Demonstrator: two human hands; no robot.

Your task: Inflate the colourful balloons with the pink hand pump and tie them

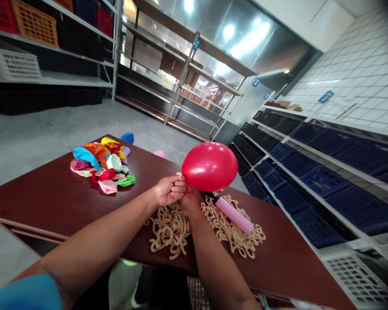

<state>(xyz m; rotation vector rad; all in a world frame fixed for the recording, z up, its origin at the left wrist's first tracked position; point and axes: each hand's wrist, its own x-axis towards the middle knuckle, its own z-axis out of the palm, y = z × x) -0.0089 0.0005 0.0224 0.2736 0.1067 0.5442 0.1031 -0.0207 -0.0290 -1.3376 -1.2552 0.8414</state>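
An inflated red balloon (pixel 210 165) hangs over the table with its neck end at my hands. My left hand (pixel 170 190) is closed at that neck, fingers curled together. Close against it, my right hand (pixel 189 201) is also at the neck, partly hidden by the balloon and the left hand. Below both hands lies a heap of beige curly rope-like pieces (pixel 171 230). To the right, a pink hand pump (pixel 234 214) with a black end rests on a second heap of these pieces (pixel 242 247).
Several uninflated balloons (pixel 98 157) in mixed colours lie at the left of the dark red table (pixel 129 217). Beyond its far edge, a blue balloon (pixel 127 137) and a pink one (pixel 159 153) show. Shelves with dark blue crates (pixel 325 181) stand at right; metal racks (pixel 181 92) stand behind.
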